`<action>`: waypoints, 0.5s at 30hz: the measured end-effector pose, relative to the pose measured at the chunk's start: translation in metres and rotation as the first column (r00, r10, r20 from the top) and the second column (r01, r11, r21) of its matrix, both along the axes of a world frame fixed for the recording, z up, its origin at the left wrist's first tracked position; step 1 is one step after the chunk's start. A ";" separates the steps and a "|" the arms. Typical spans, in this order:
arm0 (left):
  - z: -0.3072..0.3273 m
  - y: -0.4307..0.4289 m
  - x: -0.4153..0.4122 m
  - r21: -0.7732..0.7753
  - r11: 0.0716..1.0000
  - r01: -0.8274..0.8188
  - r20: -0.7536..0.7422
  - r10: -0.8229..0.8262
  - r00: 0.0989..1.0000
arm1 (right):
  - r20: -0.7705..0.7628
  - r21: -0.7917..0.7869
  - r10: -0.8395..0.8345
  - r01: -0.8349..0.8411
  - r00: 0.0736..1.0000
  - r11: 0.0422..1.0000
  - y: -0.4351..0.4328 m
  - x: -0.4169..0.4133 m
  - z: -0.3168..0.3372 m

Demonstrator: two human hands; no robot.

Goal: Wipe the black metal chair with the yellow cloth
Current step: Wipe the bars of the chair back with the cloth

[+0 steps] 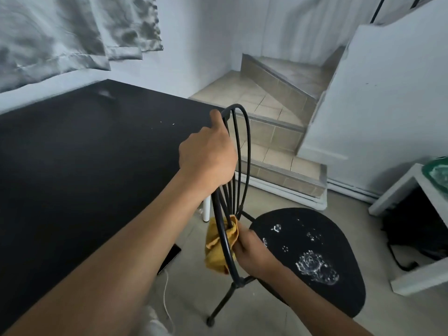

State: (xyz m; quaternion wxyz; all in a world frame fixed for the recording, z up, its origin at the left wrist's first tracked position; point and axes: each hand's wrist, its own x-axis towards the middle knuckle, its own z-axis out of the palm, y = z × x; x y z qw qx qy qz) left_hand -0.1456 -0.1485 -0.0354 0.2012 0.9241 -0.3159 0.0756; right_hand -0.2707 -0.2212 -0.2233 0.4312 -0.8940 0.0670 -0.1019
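Gripping chair (339, 226) backrest top, left hand (208, 158); right hand (252, 253) holds yellow cloth (215, 260) lower down; black table (72, 154) alongside.

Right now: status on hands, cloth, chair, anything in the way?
Left hand grips backrest top of black metal chair. Right hand holds yellow cloth against lower backrest bars. White foam on seat. Black table close beside, not blocking.

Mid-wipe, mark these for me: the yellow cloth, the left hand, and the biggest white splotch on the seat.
yellow cloth (214, 260): head view, its bunched lower fold.
left hand (208, 158): head view, back of the hand gripping the backrest of the chair (344, 243).
white splotch (315, 265): head view, middle of the biggest patch on the seat.
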 end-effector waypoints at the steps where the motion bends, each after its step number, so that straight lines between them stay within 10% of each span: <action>1: 0.000 0.000 0.000 -0.005 1.000 -0.003 -0.007 0.003 1.000 | 0.072 0.020 0.023 -0.024 0.997 0.999 0.003 0.003 0.014; 9: -0.002 0.001 0.001 -0.028 0.999 0.022 -0.010 -0.022 1.000 | 0.388 0.181 0.036 -0.115 0.921 0.977 0.023 0.026 0.044; 15: -0.003 -0.002 0.000 -0.007 1.000 0.004 0.014 -0.004 1.000 | -0.192 0.368 -0.059 0.128 0.980 0.921 -0.003 0.002 -0.077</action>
